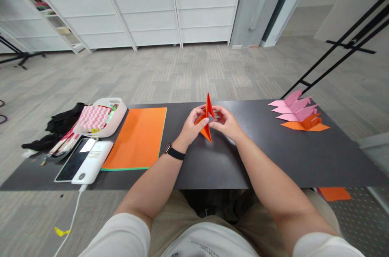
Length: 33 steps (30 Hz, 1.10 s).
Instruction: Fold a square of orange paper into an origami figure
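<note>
Between my two hands an orange folded paper figure [208,130] is held above the dark table, one point upward and another toward me. My left hand [194,124] pinches it from the left, thumb across its middle. My right hand [226,122] is curled at its right side, fingertips at the paper's edge; whether they press on it is hard to see. Over to the right stand several finished paper birds, pink ones [293,105] and an orange one [305,123] nearest me.
On the table's [212,168] left lie a stack of orange paper [138,137], a white power bank [92,162] with a cable, a phone [73,160], a white basket [120,117] of small items and black cloth [63,121]. An orange sheet [334,193] lies below at right.
</note>
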Motion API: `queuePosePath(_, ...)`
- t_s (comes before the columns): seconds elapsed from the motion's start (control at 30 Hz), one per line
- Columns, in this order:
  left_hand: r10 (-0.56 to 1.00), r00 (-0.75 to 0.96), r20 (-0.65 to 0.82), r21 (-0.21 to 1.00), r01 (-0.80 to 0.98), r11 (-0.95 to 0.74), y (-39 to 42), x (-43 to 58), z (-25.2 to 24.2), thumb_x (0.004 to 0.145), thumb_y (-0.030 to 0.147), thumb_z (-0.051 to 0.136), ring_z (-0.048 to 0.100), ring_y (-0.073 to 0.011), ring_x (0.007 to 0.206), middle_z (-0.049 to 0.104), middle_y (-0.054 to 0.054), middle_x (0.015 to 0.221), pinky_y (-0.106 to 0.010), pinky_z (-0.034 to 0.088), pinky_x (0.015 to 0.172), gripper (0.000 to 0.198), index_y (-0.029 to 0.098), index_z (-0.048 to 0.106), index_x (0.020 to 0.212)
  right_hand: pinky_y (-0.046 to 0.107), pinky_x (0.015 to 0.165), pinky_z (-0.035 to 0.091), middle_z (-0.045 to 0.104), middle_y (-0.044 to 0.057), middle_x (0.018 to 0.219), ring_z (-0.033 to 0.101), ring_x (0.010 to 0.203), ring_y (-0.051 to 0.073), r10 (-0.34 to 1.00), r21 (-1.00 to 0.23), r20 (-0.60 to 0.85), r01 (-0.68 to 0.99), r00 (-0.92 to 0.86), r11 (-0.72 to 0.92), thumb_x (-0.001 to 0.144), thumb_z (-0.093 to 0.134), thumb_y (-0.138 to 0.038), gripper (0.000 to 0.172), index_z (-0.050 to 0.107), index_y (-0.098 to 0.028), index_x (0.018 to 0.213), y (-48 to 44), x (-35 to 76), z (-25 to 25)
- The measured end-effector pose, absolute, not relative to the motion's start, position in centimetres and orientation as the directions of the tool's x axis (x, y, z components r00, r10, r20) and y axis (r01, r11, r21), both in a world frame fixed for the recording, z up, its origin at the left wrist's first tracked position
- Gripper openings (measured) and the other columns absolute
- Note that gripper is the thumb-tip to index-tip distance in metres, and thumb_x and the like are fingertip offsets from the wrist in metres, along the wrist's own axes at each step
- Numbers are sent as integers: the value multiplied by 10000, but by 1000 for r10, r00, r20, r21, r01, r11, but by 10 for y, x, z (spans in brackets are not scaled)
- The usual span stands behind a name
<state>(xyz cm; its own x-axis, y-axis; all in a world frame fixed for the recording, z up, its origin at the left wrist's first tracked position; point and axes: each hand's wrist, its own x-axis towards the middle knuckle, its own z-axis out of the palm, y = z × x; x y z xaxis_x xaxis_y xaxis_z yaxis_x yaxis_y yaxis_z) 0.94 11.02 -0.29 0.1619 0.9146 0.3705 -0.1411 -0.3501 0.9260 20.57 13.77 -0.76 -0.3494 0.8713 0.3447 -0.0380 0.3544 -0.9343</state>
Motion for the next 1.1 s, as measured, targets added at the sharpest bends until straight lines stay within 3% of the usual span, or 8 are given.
queuePosePath(0.23, 867, 186, 462, 881, 12, -472, 109, 8, -1, 996, 571, 724, 551, -308, 1492, 581, -150, 1556, -547, 392, 1297, 356, 223, 653, 1007, 430, 950, 642, 663, 115, 1474, 703, 1211, 277, 868, -936, 342, -47, -361, 350, 841, 851, -669, 686, 617, -321, 1385, 135, 207, -3)
queuePosePath(0.47, 831, 135, 540, 808, 192, -556, 103, 9, 6, 1037, 523, 656, 562, -311, 1470, 610, -156, 1505, -552, 437, 1259, 295, 230, 681, 1008, 446, 969, 647, 678, 111, 1438, 700, 1238, 291, 875, -937, 340, -42, -344, 347, 876, 808, -672, 653, 602, -322, 1388, 131, 204, 0)
queuePosePath(0.63, 804, 69, 591, 771, 243, -588, 102, 10, 5, 1039, 437, 637, 585, -306, 1441, 625, -155, 1487, -552, 448, 1239, 200, 241, 640, 1080, 463, 944, 660, 698, 105, 1364, 723, 1155, 281, 841, -840, 480, 147, -248, 523, 997, 646, -455, 474, 589, -324, 1448, 125, 205, -3)
queuePosePath(0.8, 773, 54, 632, 718, 337, -610, 98, 12, 6, 989, 387, 693, 578, -317, 1430, 596, -160, 1506, -571, 451, 1227, 260, 254, 600, 1193, 476, 931, 668, 663, 132, 1462, 699, 1224, 317, 815, -743, 555, 343, -163, 575, 868, 681, -253, 684, 553, -302, 1538, 119, 199, -5)
queuePosePath(0.9, 749, 101, 655, 683, 345, -644, 95, 12, 6, 995, 408, 698, 552, -326, 1460, 564, -166, 1543, -581, 441, 1241, 332, 261, 587, 1271, 484, 933, 666, 660, 130, 1503, 717, 1204, 316, 838, -773, 534, 336, -114, 538, 822, 699, -238, 745, 547, -293, 1550, 121, 196, -7)
queuePosePath(1.0, 725, 130, 676, 676, 281, -681, 94, 13, 4, 1036, 505, 648, 508, -323, 1516, 522, -170, 1585, -574, 421, 1271, 409, 269, 571, 1361, 515, 1025, 631, 690, 118, 1483, 724, 1220, 317, 853, -800, 509, 302, -117, 518, 797, 714, -229, 720, 594, -287, 1505, 124, 196, -7)
queuePosePath(1.1, 790, 56, 611, 781, 123, -612, 97, 14, -1, 1049, 643, 592, 482, -311, 1562, 462, -159, 1653, -526, 446, 1269, 529, 295, 530, 1443, 535, 1136, 568, 720, 107, 1454, 707, 1280, 315, 833, -780, 536, 295, -141, 552, 837, 679, -212, 617, 653, -280, 1450, 124, 197, -1)
